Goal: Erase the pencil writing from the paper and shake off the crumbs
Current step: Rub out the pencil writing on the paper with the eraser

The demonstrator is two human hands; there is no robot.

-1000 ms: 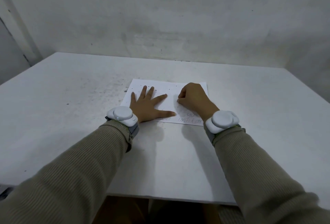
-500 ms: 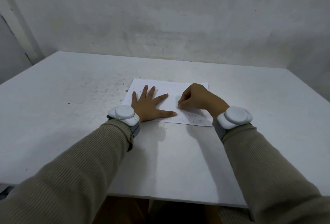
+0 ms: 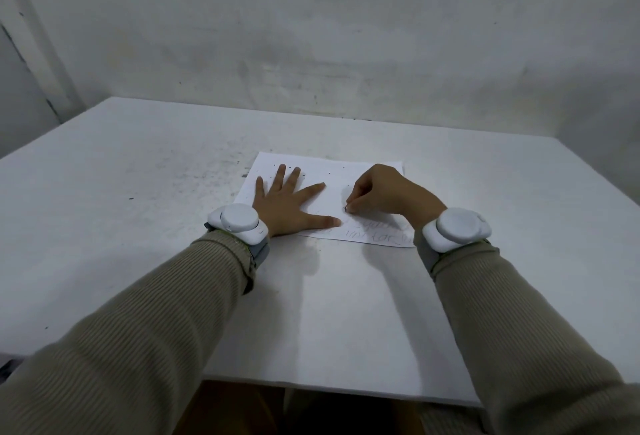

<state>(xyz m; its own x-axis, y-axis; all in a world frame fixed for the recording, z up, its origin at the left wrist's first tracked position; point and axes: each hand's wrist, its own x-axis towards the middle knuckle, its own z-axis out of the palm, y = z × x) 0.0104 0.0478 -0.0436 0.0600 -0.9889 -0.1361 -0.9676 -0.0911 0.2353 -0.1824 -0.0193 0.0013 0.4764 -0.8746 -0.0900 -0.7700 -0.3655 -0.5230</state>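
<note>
- The paper [image 3: 332,180], a white sheet, lies flat on the table [image 3: 138,199], nearer the far edge than the near one and about midway between the left and right edges
- Pencil writing [image 3: 375,234] runs in lines along the sheet's near edge, toward its near right corner; it is too faint to read, and the right wrist covers part of it
- Dark crumbs [image 3: 277,166] are scattered over the far part of the sheet, with more specks on the table just past the sheet's left edge
- The left hand [image 3: 287,207] lies palm down on the left half of the paper, with the fingers straight and spread and the thumb stretched out to the right near the sheet's near edge
- The right hand [image 3: 388,193] sits on the right half with its fingers curled in, thumb and fingertips pinching a small dark object [image 3: 346,207] down against the sheet just above the writing; it is too small to tell what it is
- That pinch is near the tip of the left thumb, but the two do not touch
- A white rounded left wrist device [image 3: 239,221] and a matching right wrist device [image 3: 457,230] are strapped on just behind the hands
- Ribbed beige sleeves [image 3: 156,313] cover both forearms, which reach in over the table's near edge
- The table is white and scuffed, with a grey smudged patch to the left of the paper
- A pale, blotchy wall [image 3: 346,36] rises behind the far edge
</note>
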